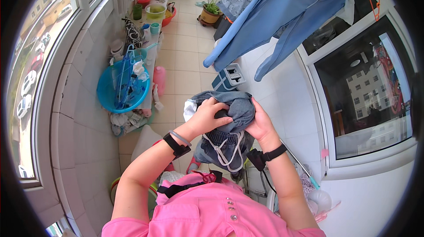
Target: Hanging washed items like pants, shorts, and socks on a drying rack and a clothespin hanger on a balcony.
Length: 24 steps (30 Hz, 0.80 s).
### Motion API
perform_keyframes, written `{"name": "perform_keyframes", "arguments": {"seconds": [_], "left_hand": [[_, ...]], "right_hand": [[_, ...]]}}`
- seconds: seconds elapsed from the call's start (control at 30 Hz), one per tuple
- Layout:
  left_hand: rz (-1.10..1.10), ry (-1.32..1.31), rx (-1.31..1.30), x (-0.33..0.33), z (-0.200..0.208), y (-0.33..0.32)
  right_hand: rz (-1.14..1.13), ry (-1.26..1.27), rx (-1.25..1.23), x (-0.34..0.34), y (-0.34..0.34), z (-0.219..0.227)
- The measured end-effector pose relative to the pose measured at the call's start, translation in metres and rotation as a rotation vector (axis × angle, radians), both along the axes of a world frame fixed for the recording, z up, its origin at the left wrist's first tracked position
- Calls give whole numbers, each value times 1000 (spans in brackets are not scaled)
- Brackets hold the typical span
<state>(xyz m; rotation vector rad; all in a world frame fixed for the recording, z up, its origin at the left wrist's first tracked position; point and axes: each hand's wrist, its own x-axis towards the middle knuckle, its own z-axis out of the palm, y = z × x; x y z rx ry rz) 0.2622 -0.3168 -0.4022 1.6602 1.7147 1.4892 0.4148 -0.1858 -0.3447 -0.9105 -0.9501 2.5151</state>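
a pale tiled floor (187, 43) runs away from the person, and a low white bench (152, 60) follows its left edge. over the floor's right edge hang light blue trousers (282, 9), legs slanting down toward the left. a grey-blue denim garment (240, 109) is in the person's two hands, bunched up above the near part of the floor, with its gathered waistband toward the body. at the near end of the bench is a round blue basin (104, 89) with blue hangers in it. a blue-grey bucket (223, 82) stands near the floor's right edge, and farther back along that edge sits a potted plant (210, 15). the left hand (208, 115) is clamped on the denim from above, thumb and forefinger spread with folds between them. the right hand (260, 124) cups the garment's right side; its fingertips are hidden, so i cannot tell how they close. a pink bottle (159, 79) stands beside the bench's right edge. a white drawstring (227, 162) dangles in loops from the waistband.
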Motion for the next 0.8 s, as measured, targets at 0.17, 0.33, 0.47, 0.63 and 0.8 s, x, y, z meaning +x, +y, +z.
{"name": "perform_keyframes", "arguments": {"seconds": [0.17, 0.33, 0.47, 0.63, 0.8], "left_hand": [[-10, 131, 8, 23, 9, 10], [177, 65, -122, 16, 33, 27], [270, 80, -215, 9, 39, 33], [254, -235, -338, 1, 54, 47], [176, -868, -308, -17, 89, 48]], "right_hand": [[64, -43, 20, 10, 5, 0], [-261, -228, 519, 27, 30, -32], [-394, -321, 1127, 23, -9, -33], [-97, -496, 1694, 11, -47, -60], [-82, -475, 1448, 36, -33, -86]]}}
